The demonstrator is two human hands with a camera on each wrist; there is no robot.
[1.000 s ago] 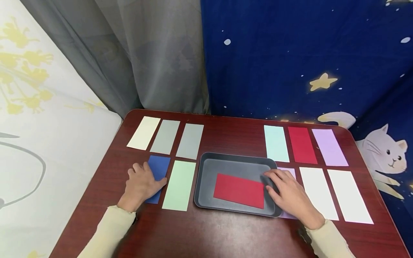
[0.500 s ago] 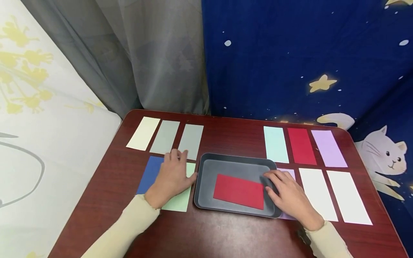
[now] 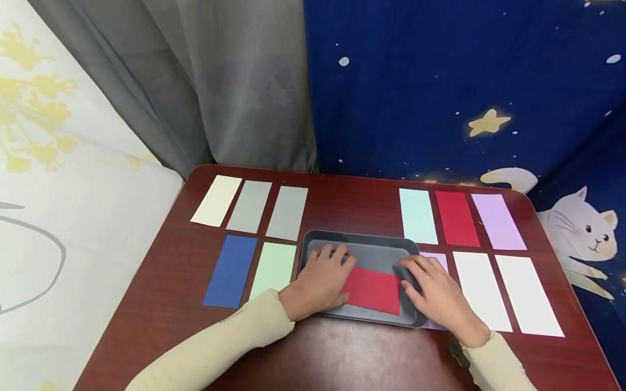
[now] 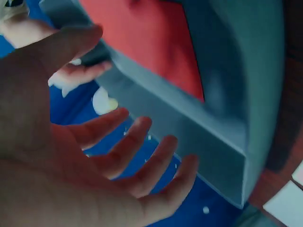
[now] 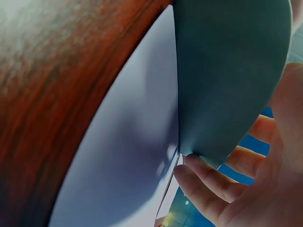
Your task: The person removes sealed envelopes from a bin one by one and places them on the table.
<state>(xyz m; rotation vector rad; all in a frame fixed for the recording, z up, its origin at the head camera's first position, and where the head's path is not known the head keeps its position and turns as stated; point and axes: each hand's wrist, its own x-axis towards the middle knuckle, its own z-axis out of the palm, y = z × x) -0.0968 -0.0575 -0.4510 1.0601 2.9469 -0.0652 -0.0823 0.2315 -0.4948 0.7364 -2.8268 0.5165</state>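
Note:
A red paper card (image 3: 374, 293) lies in the grey baking tray (image 3: 376, 252). My left hand (image 3: 323, 279) is over the tray's left half and overlaps the card's left end. In the left wrist view that hand's fingers (image 4: 161, 163) are spread and loosely bent, with nothing between them and the thumb. At the tray's right rim my right hand (image 3: 442, 296) holds on, thumb and index finger reaching over the edge. Its lower fingers (image 5: 201, 189) sit against the outer wall in the right wrist view. A lilac card (image 3: 437, 260) is partly hidden beneath that hand and the tray.
Left of the tray lie a blue card (image 3: 231, 271), a pale green card (image 3: 275, 266), two grey cards (image 3: 287, 213) and a cream card (image 3: 217, 201). On the right are white cards (image 3: 481, 290), a mint card (image 3: 418, 217), another red card (image 3: 457, 220) and another lilac card (image 3: 500, 221).
My left hand has swept right from the blue card, across the pale green one, to over the tray. The right hand has stayed at the tray's rim.

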